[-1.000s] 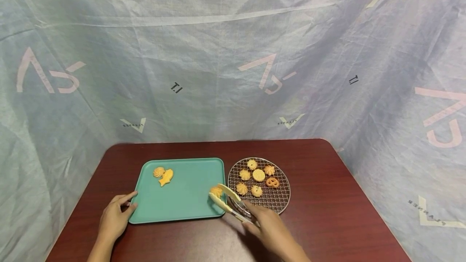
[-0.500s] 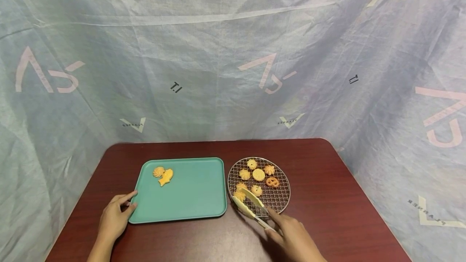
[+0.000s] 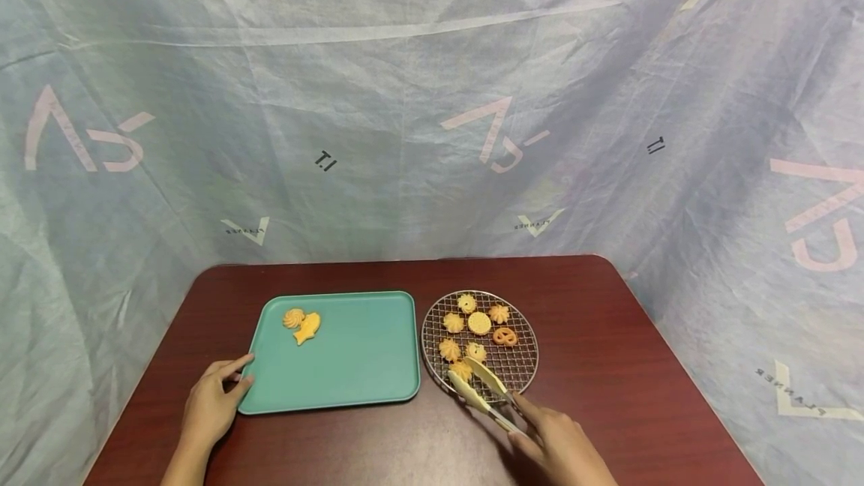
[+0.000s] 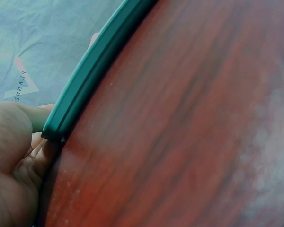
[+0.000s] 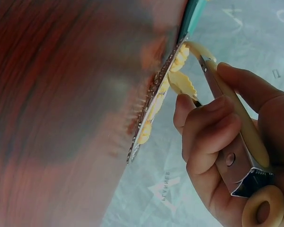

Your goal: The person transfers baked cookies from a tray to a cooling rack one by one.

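My left hand (image 3: 211,405) pinches the left rim of a green rectangular tray (image 3: 351,366). In the left wrist view the tray's corner (image 4: 61,111) sits between thumb and fingers. A swirl cookie (image 3: 293,319) and a fish-shaped cookie (image 3: 307,328) lie at its far left. My right hand (image 3: 563,441) holds cream-tipped tongs (image 3: 489,396), with fingers wrapped round the handles in the right wrist view. The tongs' tips are about a flower-shaped cookie (image 3: 462,371) on the near part of a round wire rack (image 3: 516,377); whether they squeeze it I cannot tell.
Several cookies share the rack, including a pretzel-shaped one (image 3: 505,337) and a round one (image 3: 479,323). The rack stands just right of the tray on a dark red table (image 3: 607,351). A printed grey cloth (image 3: 405,133) hangs behind and at both sides.
My right hand has carried the cookie in the tongs from over the tray's right edge to the rack's near part, moving right. My left hand has stayed at the tray.
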Motion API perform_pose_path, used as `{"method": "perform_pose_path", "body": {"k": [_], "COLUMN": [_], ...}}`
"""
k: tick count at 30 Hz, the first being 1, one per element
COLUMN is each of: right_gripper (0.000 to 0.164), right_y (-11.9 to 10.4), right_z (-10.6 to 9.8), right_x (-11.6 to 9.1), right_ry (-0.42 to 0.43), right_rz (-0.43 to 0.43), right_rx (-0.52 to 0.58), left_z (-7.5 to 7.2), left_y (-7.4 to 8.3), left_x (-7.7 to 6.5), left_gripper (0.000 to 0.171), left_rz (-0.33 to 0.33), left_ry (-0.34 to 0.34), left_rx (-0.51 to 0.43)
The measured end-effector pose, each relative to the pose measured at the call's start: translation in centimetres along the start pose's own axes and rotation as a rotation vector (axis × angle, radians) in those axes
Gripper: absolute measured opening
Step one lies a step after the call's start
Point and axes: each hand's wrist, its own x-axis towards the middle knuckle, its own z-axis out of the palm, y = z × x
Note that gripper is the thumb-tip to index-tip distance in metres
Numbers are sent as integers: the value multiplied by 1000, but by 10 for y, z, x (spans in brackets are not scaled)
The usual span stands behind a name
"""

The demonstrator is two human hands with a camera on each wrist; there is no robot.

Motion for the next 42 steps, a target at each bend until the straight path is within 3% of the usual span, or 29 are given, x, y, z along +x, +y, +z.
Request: {"method": "perform_pose_path", "body": {"k": [23, 42], "right_gripper": [61, 58], "right_y": [-7, -35], "right_z": [-6, 4], "right_x": [1, 34], "right_ry": [-21, 54], "right_rz": [21, -111], "right_rx": [-7, 21], "left_z": [0, 1], "left_y": [-4, -8], "left_x": [10, 21], "left_gripper": [45, 45], "left_rz": [6, 22], "left_ry": [-16, -38], "left_rx": [-17, -22]}}
